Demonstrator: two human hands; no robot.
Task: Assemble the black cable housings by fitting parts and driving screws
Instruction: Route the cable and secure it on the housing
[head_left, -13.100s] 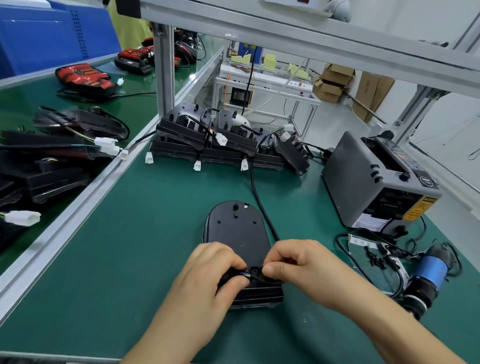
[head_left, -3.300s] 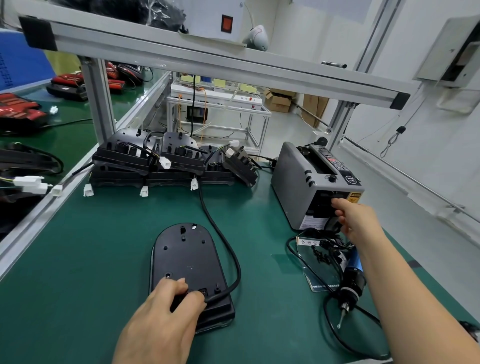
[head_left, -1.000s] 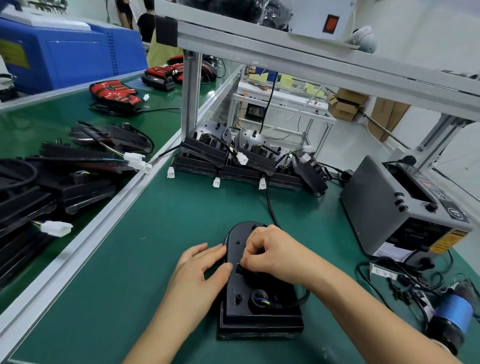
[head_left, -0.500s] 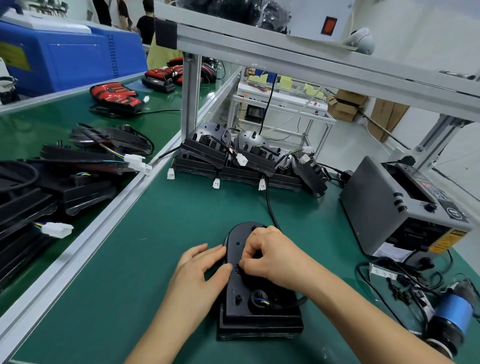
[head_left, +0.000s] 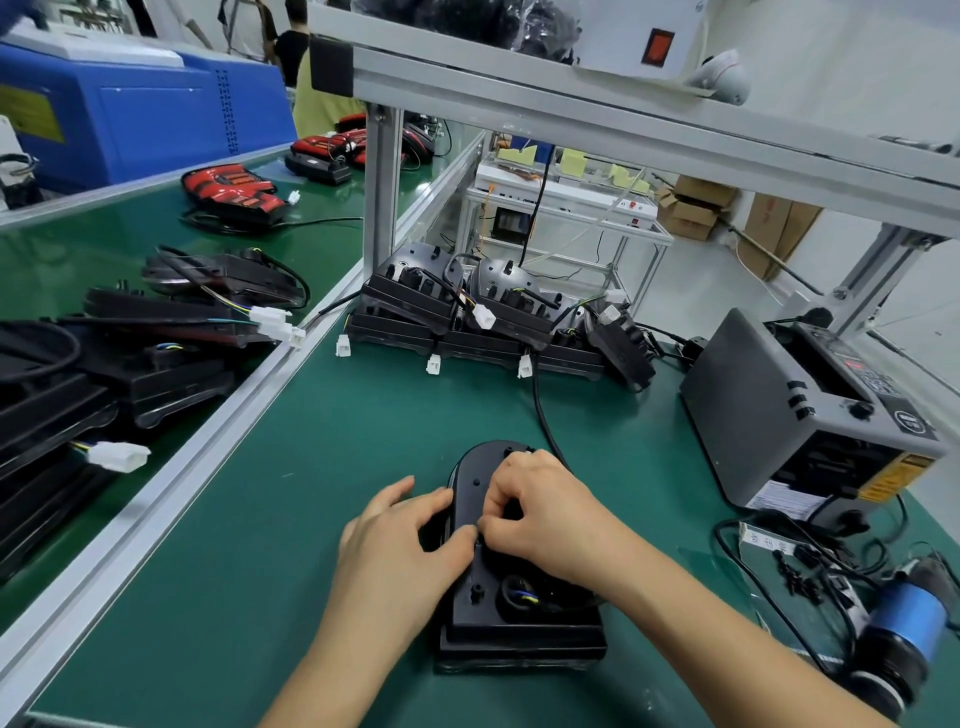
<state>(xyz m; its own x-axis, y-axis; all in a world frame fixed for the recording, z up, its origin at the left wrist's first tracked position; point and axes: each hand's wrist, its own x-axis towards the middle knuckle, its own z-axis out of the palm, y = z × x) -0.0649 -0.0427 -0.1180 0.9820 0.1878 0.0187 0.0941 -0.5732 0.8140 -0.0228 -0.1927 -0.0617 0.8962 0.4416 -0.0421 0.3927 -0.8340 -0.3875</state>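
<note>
head view: housing (head_left: 480, 475) lengthwise, rounded end away.

I get one view, from a wide-angle camera on the person's head, facing forward and tilted down over the green table (head_left: 249, 597). It sits close: the left hand (head_left: 400, 551) and right hand (head_left: 545, 514) on the black housing (head_left: 519, 629) fill the lower middle, with the forearms running in from the bottom edge. Farther off, the metal beam (head_left: 623, 130) crosses the top. The neighbouring bench (head_left: 78, 249) falls at the left edge and the grey machine (head_left: 779, 410) at the right.
</note>
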